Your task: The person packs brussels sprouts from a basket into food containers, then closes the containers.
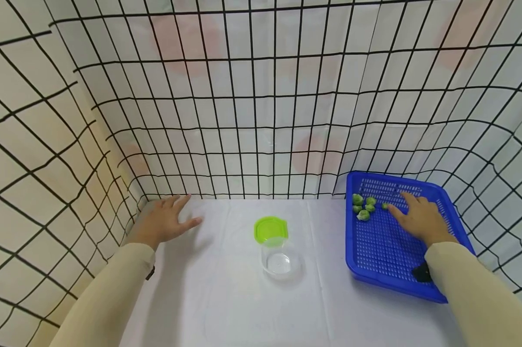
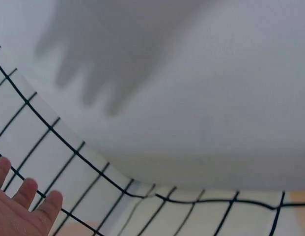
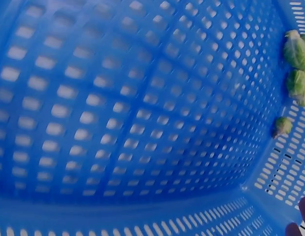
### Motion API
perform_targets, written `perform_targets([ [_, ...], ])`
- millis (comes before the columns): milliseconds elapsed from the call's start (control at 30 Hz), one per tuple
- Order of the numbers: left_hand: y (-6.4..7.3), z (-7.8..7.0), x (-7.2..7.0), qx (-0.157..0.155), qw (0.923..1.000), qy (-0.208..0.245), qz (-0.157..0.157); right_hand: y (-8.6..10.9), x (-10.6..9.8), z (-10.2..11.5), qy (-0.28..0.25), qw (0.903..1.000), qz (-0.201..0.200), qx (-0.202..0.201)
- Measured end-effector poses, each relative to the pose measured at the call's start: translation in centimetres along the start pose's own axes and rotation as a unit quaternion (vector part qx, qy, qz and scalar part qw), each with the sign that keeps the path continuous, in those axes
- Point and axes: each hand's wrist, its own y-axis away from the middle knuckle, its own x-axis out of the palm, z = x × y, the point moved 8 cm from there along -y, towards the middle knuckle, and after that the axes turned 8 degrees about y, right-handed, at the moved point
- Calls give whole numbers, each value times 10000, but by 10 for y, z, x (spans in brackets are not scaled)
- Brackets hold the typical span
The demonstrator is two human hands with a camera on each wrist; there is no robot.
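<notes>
Over the blue plastic basket (image 1: 373, 250) on the right, my right hand (image 1: 423, 219) reaches in with thumb and fingers spread apart. A small Brussels sprout (image 1: 384, 206) lies by the thumb tip; whether they touch I cannot tell. Several larger Brussels sprouts (image 1: 363, 215) sit along the basket's left side. In the right wrist view, fingertips (image 3: 304, 211) enter at the lower right corner, apart from the small sprout (image 3: 282, 126). On the far left, my left hand (image 1: 165, 221) is held above the white table with fingers spread and nothing in it.
A bright green lid (image 1: 267, 228) lies mid-table, with a clear round container (image 1: 280, 262) just in front, overlapping its near edge in view. Black wire mesh (image 1: 252, 127) stands along the back and both sides. A dark band (image 1: 422, 273) is near the right wrist.
</notes>
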Motion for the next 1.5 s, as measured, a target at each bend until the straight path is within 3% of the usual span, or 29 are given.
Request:
perform_targets([
  [300,-1,-18,24,43,9964,804,282,-4,20,7,-822,9953,507,48],
  [467,0,-34,36,-94,9841,1625,710,-5,31,15,-1104,9915,691,-88],
  [667,3,-54,59,-362,9555,2632,1282,-9,41,21,-1303,9879,814,-218],
  [900,6,-74,78,-368,9229,3563,1414,-14,51,32,-1306,9859,1000,-315],
  [1133,17,-101,94,-268,8693,4701,1507,-14,49,47,-1183,9861,1111,-347],
  [1300,28,-125,105,-68,8330,5278,1658,-19,56,50,-1219,9847,1206,-300],
  [1500,35,-144,116,-79,8034,5691,1750,-28,67,52,-1280,9832,1272,-269],
])
